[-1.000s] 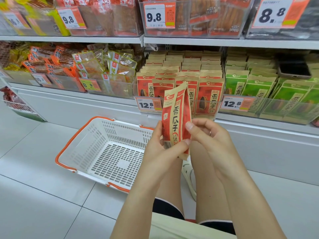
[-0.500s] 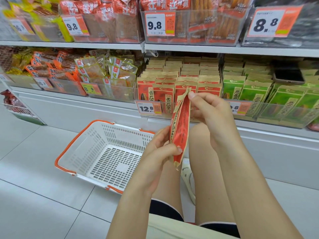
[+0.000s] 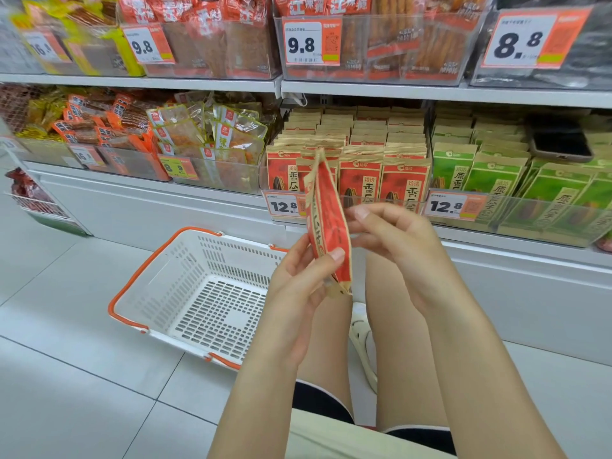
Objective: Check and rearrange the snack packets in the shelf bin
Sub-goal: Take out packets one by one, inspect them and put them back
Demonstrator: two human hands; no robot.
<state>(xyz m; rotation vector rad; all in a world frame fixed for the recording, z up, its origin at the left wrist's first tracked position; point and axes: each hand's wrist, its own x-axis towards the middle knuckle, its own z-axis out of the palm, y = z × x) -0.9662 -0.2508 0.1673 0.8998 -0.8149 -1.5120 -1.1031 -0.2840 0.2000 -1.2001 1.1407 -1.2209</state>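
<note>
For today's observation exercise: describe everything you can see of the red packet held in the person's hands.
The red packet is a flat pouch, red with tan paper-like edges and printed characters, apparently sealed. It is held upright, turned nearly edge-on to the camera, in front of the bin of matching red packets. The left hand grips its lower part, thumb across the face; the right hand touches its right edge.

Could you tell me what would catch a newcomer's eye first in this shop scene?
A red snack packet stands out first, held edge-on at the centre: the left hand grips its lower part, the right hand is at its right edge. Behind it, a shelf bin holds rows of matching red packets. On the floor to the left lies a white basket with orange handles.
</note>
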